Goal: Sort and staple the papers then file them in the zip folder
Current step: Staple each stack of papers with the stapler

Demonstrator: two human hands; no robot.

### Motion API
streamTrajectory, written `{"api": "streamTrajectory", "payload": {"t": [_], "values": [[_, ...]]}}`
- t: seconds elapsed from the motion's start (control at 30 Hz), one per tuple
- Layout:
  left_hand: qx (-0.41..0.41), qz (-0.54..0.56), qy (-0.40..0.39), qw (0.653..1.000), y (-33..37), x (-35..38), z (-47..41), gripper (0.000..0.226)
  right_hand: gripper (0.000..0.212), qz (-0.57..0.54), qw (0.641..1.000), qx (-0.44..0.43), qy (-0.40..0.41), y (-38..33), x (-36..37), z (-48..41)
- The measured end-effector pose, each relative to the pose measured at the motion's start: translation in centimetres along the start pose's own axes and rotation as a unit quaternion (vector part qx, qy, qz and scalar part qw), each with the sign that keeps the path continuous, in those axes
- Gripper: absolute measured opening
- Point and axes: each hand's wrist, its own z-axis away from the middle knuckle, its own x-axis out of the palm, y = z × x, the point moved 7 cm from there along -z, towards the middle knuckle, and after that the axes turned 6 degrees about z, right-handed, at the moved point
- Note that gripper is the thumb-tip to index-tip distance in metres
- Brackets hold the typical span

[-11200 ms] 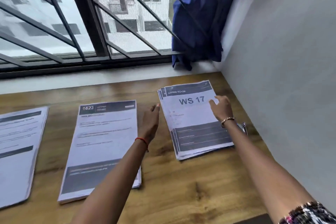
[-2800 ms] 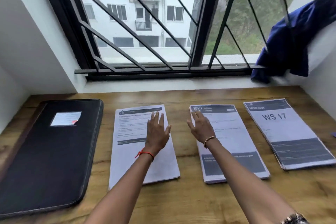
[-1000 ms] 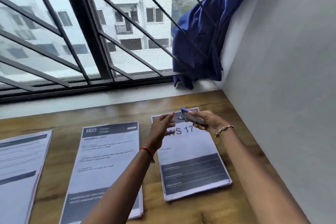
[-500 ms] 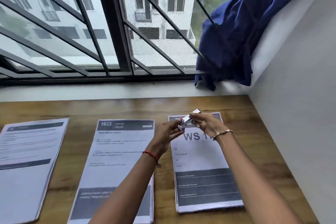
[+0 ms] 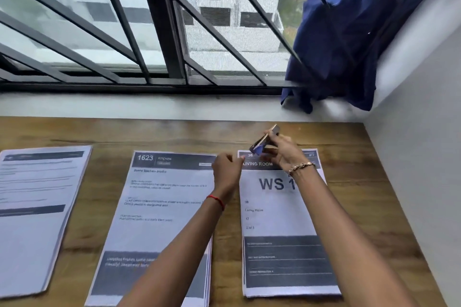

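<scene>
Three paper stacks lie on the wooden desk (image 5: 224, 132): a left stack (image 5: 37, 207), a middle stack headed "1623 KITCHEN" (image 5: 162, 207) and a right stack headed "LIVING ROOM WS 17" (image 5: 282, 219). My right hand (image 5: 284, 154) grips a small stapler (image 5: 264, 141), tilted, just above the right stack's top left corner. My left hand (image 5: 227, 169) sits between the middle and right stacks, fingers loosely curled, fingertips at that same corner and holding nothing that I can see. The zip folder is out of view.
A grey wall (image 5: 411, 182) borders the desk on the right. A barred window (image 5: 162, 32) and a white sill run along the back. A blue cloth (image 5: 349, 45) hangs at the back right corner.
My left hand has come off the stapler and dropped to the right stack's top left corner. My right hand has carried the stapler slightly right and tilted it up.
</scene>
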Motion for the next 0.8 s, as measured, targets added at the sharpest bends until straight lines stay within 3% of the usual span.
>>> {"api": "streamTrajectory", "payload": {"t": [0.1,0.23,0.5,0.63,0.8], "values": [[0.010,-0.065,-0.012,0.998,0.0,0.4,-0.9,0.042,0.021,0.008,1.000,0.017,-0.023,1.0,0.2,-0.5],[-0.003,-0.091,-0.006,0.996,0.2,0.5,-1.3,0.046,0.024,-0.012,0.999,0.026,-0.037,1.4,0.3,-0.9],[-0.052,-0.085,-0.021,0.995,-0.6,1.1,-1.8,0.030,0.022,-0.094,0.994,0.029,-0.044,2.4,-0.3,-1.1],[-0.024,-0.069,-0.040,0.997,-0.6,2.1,-1.5,0.005,0.027,-0.130,0.990,0.025,-0.048,2.6,-0.7,-1.1],[0.062,-0.063,-0.033,0.996,0.6,2.5,0.4,0.013,0.025,-0.168,0.983,0.019,-0.065,2.8,-0.8,-1.0]]}}
